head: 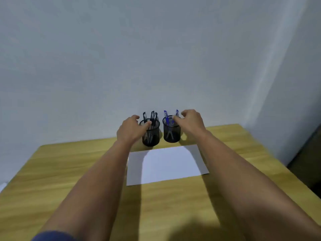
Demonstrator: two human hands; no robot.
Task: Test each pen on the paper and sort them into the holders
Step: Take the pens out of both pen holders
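At the near left edge a blue sleeve (52,236) shows at the person's upper arm, and the bare left forearm reaches forward over the wooden tabletop (52,171). The left hand (129,130) sits back-up against the left mesh holder (151,134), its fingers (146,124) loosely curved and a little apart; the thumb lies across the holder's near rim, touching it, while the others arch over the far side. Whether they truly clasp the holder cannot be told. Black-capped pens (152,117) stand in this holder, leaning slightly apart.

Just beside it, apart by a narrow gap, stands the right mesh holder (172,132) with blue-capped pens (166,117) inside, their caps up. The right hand (191,122) hovers at this holder's right rim, its fingers (185,113) curled and spread like a claw, the thumb tip at the rim near one blue cap; no pen is plainly pinched.

A white sheet of paper (166,164) lies flat on the tabletop, just in front of both holders, between the two forearms; the right forearm crosses over its far right corner
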